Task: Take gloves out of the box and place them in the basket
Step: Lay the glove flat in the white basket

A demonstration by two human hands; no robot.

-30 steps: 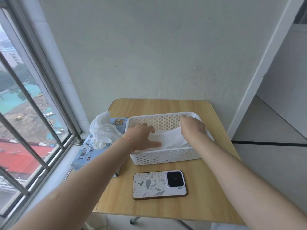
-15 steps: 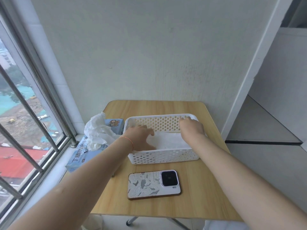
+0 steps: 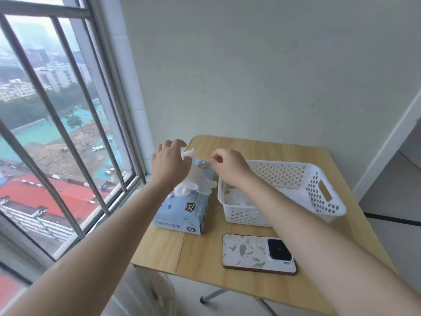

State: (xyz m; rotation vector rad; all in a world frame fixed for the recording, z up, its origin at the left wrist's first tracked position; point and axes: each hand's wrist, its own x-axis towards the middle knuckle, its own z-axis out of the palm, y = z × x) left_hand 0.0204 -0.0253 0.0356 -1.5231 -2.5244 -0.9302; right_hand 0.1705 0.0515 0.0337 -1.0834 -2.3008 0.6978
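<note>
Both hands have left the basket (image 3: 323,197), where they were pressing down a white sheet a moment ago, and now hover over the glove box (image 3: 184,213) at the table's window-side edge. The left hand (image 3: 169,166) is raised above the box with its fingers curled around the top of a translucent white glove (image 3: 196,179) that stands part-way out of the opening; its lower bulk is still bunched in the slot. The right hand (image 3: 227,166) sits just beside it over the box's far end, thumb and forefinger pinched together, though I cannot tell whether they hold anything. Gloves already lie crumpled in the basket's near-left corner. The step in hand looks like drawing out another glove; next comes a clean upward pull, then a carry rightward over the basket rim. A phone (image 3: 258,253) lies on the table (image 3: 284,290) in front.
</note>
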